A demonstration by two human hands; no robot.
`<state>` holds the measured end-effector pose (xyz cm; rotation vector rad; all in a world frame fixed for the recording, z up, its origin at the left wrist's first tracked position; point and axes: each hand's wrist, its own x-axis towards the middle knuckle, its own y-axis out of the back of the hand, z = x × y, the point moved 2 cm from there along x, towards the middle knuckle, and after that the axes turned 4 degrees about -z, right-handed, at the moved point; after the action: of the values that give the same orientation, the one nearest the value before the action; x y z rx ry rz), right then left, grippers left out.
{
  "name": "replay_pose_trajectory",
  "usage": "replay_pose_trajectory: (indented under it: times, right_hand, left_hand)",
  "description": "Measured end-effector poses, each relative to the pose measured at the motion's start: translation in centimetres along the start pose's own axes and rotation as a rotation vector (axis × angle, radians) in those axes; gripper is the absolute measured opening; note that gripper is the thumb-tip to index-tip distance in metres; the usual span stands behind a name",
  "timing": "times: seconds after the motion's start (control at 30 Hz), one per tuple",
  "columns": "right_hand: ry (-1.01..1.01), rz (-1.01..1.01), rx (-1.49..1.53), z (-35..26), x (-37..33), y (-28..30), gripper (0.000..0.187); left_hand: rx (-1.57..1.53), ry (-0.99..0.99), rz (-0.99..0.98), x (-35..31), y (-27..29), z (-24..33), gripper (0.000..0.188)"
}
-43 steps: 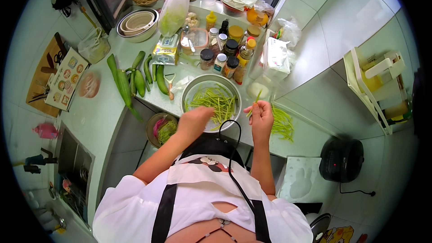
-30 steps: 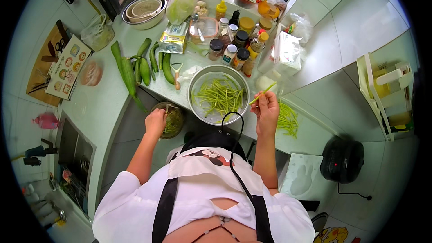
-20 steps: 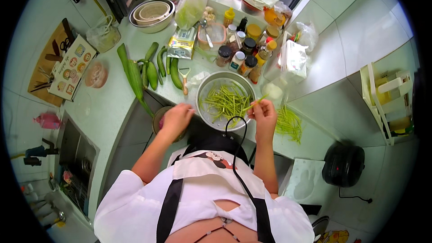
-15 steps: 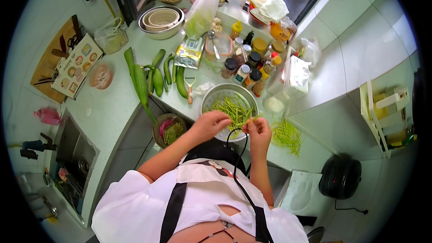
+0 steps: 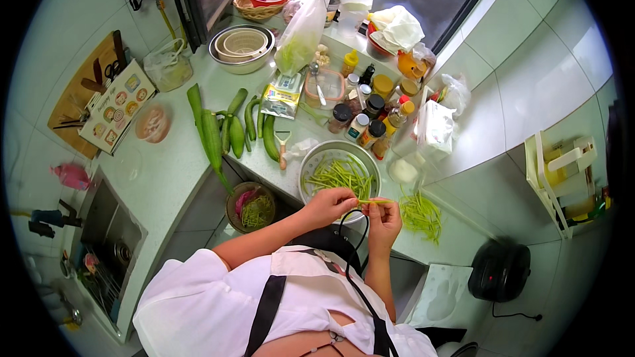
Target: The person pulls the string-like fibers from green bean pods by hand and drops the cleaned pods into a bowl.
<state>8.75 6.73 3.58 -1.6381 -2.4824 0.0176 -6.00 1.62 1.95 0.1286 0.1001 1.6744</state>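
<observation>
The pale countertop (image 5: 165, 152) carries a round metal basin (image 5: 303, 175) of green stem pieces (image 5: 340, 175) at its front edge. Below that edge, left of the basin, sits a waste bin (image 5: 231, 217); a loose stem heap (image 5: 421, 217) lies right of the basin. Above the basin's near rim, the left hand (image 5: 331, 205) and right hand (image 5: 385, 221) nearly meet, fingertips of both clamped on one thin green stem (image 5: 366, 202).

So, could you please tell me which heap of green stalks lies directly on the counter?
The right-hand heap, beyond the right hand; the other heap sits inside the round metal bowl instead.
</observation>
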Motion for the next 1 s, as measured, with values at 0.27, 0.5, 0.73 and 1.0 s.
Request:
replay_pose_trajectory:
  times: [0.27,0.5,0.73,1.0]
  right_hand:
    - [0.031,0.086,-0.203,-1.0,-0.4,0.7,0.014]
    - [-0.054,0.125,-0.276,-1.4,-0.2,3.0,0.019]
    - [-0.110,0.065,0.082,-1.7,1.0,3.3,0.022]
    - [-0.289,0.012,0.456,-0.4,1.6,3.8,0.016]
  left_hand:
    - [0.041,-0.047,0.030,0.4,-0.2,1.0,0.017]
    - [-0.005,-0.028,-0.074,0.2,-0.1,2.1,0.014]
    - [-0.262,0.056,-0.237,1.0,-0.6,2.1,0.019]
    - [-0.587,0.081,-0.260,1.4,-1.7,3.0,0.019]
